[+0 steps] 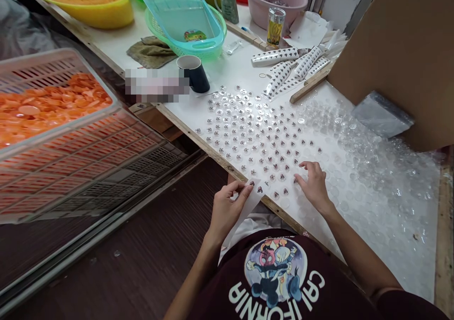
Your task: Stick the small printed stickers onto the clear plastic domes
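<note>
My left hand (pixel 228 203) pinches a white strip of stickers (pixel 252 198) between thumb and fingers at the table's front edge. A few small dark printed figures show on the strip, whose tail hangs down toward my lap. Over the tabletop, my right hand (pixel 313 185) has its thumb and index finger spread apart. Its thumb tip is beside a small dark sticker (pixel 295 181) on a clear disc; whether they touch I cannot tell. Rows of clear round discs with the same stickers (pixel 251 125) cover the table ahead. Plain clear discs (pixel 383 161) lie heaped and scattered on the right.
Rolled sticker sheets (pixel 276 56) lie by a wooden strip (pixel 309 86) at the back. A dark mug (pixel 199 76), a green basket (pixel 213 46) and a glass (pixel 275 27) stand farther off. At left is a crate (pixel 67 135) of orange pieces; a cardboard panel (pixel 393 60) rises at right.
</note>
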A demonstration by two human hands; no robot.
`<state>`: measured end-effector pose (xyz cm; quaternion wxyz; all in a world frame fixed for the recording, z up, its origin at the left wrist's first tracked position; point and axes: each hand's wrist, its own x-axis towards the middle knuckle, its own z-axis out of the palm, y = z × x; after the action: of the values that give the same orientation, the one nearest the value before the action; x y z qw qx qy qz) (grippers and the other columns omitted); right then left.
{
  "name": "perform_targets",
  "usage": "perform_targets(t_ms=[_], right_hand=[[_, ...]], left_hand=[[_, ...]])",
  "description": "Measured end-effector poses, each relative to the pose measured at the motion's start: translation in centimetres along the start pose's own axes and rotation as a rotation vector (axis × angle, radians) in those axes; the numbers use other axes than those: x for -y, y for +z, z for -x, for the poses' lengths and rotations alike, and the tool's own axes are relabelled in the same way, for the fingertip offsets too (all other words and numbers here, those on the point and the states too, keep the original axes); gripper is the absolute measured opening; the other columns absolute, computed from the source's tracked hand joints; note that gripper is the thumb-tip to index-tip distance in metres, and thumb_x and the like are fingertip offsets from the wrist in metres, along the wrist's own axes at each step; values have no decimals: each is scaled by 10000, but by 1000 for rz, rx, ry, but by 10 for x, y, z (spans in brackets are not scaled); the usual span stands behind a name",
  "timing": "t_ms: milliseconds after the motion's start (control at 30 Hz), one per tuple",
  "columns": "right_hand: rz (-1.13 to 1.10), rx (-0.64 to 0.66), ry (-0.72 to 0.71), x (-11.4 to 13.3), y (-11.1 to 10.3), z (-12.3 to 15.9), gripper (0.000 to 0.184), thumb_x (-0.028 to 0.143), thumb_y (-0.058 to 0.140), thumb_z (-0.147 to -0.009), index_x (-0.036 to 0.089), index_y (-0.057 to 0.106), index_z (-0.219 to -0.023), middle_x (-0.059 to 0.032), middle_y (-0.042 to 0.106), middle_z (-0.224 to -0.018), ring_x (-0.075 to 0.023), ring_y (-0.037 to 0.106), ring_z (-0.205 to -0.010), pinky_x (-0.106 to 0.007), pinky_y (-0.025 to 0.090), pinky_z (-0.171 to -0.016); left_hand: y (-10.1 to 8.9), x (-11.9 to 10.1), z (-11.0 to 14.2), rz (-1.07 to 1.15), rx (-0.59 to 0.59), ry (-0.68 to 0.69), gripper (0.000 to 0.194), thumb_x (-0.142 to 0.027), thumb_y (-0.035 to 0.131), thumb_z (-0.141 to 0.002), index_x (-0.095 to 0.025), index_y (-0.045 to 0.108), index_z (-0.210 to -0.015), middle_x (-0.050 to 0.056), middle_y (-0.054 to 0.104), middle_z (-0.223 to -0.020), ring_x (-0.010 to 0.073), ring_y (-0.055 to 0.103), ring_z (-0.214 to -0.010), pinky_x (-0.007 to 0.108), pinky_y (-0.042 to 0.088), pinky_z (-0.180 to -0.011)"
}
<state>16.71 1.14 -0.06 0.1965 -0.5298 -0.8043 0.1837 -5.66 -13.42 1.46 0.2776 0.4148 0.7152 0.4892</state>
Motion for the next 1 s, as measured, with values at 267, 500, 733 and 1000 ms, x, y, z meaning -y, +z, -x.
perform_targets(t_ms=[267, 500, 733, 1000], right_hand=[[-300, 128, 172, -1, 7, -22, 152, 332, 554, -855, 216, 631, -796, -39, 695, -786, -202, 612, -712, -332, 451, -723], [123, 163, 63, 8, 12, -26, 239, 179, 533, -892, 170, 584, -1125, -21, 672, -756, -210, 608, -725, -414, 359, -905], [16, 58, 39, 36, 1, -9, 157, 304, 553, -959, 186, 637, -1022, -135, 670, -1087, -277, 622, -982, -431, 396, -911], [-680, 287, 55, 87, 3, 29, 195, 405, 680, -842, 221, 623, -809, 15, 667, -783, -161, 576, -744, -288, 445, -714]], left_hand=[[-2, -2, 1, 5, 3, -9, 296, -435, 644, -883, -207, 685, -698, 0, 636, -637, 160, 535, -646, 262, 354, -557], [-1, -3, -1, 14, -4, -2, 279, -422, 650, -883, -212, 699, -707, -1, 621, -613, 167, 555, -660, 259, 377, -555], [3, -8, 0, 52, -22, 0, 247, -383, 663, -876, -208, 687, -703, -2, 633, -646, 159, 558, -668, 256, 416, -597], [13, -22, -1, 139, 18, 29, 171, -355, 660, -860, -197, 724, -844, 14, 692, -764, 153, 562, -686, 261, 453, -665]])
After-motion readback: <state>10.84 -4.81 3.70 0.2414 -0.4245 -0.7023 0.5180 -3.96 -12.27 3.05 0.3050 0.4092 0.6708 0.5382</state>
